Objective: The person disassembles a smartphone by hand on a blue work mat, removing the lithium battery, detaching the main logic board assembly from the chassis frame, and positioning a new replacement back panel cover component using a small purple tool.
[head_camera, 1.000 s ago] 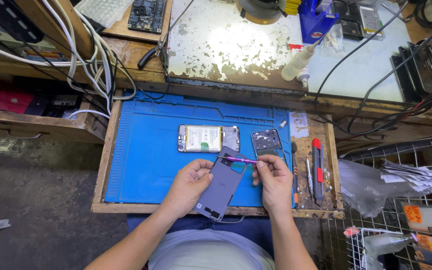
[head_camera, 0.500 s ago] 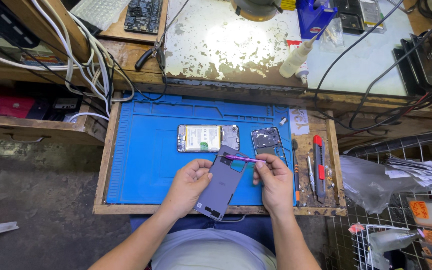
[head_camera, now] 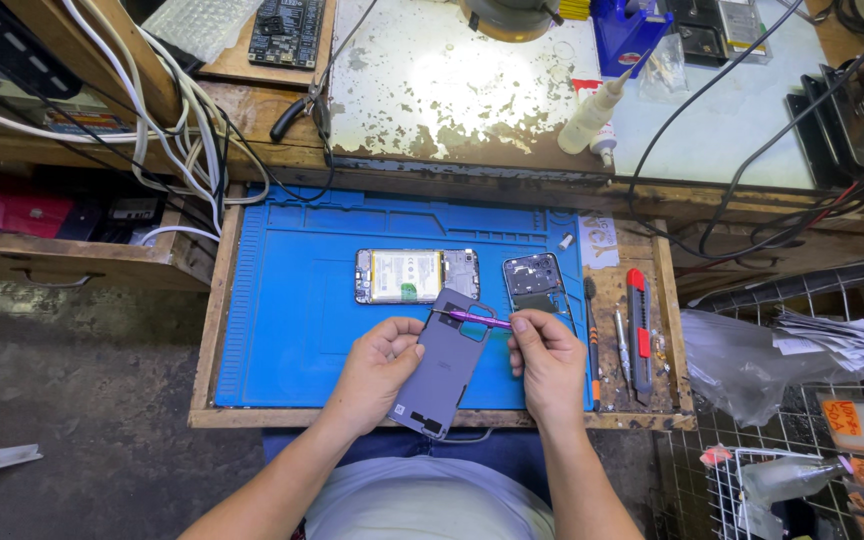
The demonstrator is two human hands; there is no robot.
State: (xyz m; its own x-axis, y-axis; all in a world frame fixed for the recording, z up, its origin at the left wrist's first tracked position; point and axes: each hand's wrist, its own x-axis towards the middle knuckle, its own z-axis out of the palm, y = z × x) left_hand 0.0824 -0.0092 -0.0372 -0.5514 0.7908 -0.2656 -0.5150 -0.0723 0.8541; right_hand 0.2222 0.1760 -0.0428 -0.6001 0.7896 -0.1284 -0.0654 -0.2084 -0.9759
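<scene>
Lying on blue mat (head_camera: 292, 300) | wooden bench (head_camera: 207, 330) | concrete floor (head_camera: 62, 400)

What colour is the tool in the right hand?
Purple tool, seen in the head view.

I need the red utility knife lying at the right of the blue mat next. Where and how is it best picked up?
Probably best to grip the red utility knife across its long sides near the middle, coming straight down from above. It lies flat and lengthwise on the wooden tray, apart from the slim tools on its left, so both sides look free. The right hand is nearest but holds a purple tool.
</scene>
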